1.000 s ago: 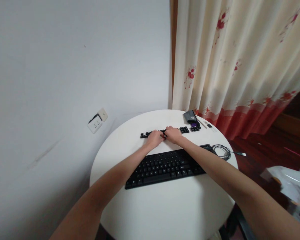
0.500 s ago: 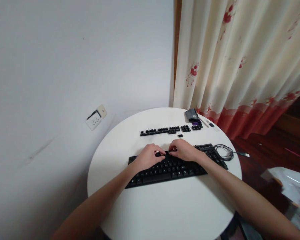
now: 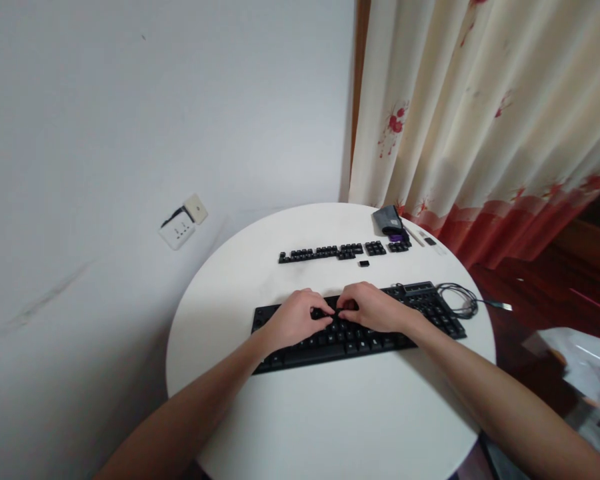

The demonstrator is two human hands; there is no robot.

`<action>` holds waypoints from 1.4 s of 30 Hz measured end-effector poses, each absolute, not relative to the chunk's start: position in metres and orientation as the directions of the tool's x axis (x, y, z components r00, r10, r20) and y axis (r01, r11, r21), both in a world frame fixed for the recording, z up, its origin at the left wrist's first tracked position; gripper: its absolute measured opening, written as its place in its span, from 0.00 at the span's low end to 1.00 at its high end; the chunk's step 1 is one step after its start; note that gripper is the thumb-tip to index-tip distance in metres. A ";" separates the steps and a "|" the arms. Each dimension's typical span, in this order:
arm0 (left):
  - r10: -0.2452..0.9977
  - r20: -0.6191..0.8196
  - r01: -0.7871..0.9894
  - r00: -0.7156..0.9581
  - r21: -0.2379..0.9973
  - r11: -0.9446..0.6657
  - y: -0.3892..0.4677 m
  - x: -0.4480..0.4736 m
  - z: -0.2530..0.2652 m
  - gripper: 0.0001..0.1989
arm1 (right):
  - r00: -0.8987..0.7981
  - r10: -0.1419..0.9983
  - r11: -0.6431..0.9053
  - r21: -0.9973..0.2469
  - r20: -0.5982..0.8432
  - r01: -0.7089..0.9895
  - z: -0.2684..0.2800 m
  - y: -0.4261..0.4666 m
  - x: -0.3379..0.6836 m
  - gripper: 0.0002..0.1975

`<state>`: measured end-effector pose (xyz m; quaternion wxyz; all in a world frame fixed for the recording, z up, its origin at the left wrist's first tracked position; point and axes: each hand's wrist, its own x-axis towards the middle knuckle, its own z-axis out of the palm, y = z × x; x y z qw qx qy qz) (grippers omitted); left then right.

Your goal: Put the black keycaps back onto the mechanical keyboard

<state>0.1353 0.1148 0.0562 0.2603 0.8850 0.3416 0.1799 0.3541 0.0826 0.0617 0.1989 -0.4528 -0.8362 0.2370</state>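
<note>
A black keyboard (image 3: 325, 353) lies on the round white table, with keys in its lower rows and darker, flatter parts near its upper edge. My left hand (image 3: 300, 321) rests over its upper middle, thumb and index finger bent toward each other in a pinch. Close beside it, my right hand (image 3: 373, 308) curls its fingers and thumb together over the same part of the keyboard. Whatever lies between the fingertips of either hand is too small to make out. Behind the keyboard, loose black keycaps (image 3: 315, 254) stand in rows, and one single keycap (image 3: 364, 263) sits in front of them.
The coiled USB cable (image 3: 463, 300) lies at the right, its plug over the table's (image 3: 360, 407) edge. A grey pouch (image 3: 387, 220), a pale stick (image 3: 413, 233) and a small dark item (image 3: 430, 241) are at the back right. Wall and curtain (image 3: 430, 133) border the table.
The camera view has shifted slightly. My two hands stay over the upper middle of the keyboard, their fingertips a little closer together. The loose keycaps have not moved.
</note>
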 end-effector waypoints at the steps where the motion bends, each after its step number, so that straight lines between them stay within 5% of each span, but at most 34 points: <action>1: 0.696 0.142 0.510 0.704 0.581 -0.635 0.115 0.136 0.056 0.06 | -0.518 0.848 0.482 -0.575 0.115 0.661 0.061 0.083 0.355 0.05; 17: 0.591 0.146 0.519 0.793 0.346 -0.782 0.108 0.136 0.060 0.08 | -0.511 0.854 0.504 -0.410 0.101 0.761 0.064 0.075 0.347 0.06; 34: 0.565 0.135 0.499 0.814 0.335 -0.799 0.107 0.136 0.061 0.09 | -0.454 0.890 0.450 -0.215 0.032 0.867 0.070 0.062 0.332 0.09; 42: 0.571 0.123 0.496 0.812 0.371 -0.785 0.106 0.135 0.063 0.09 | -0.449 0.893 0.441 -0.281 0.038 0.852 0.066 0.065 0.333 0.07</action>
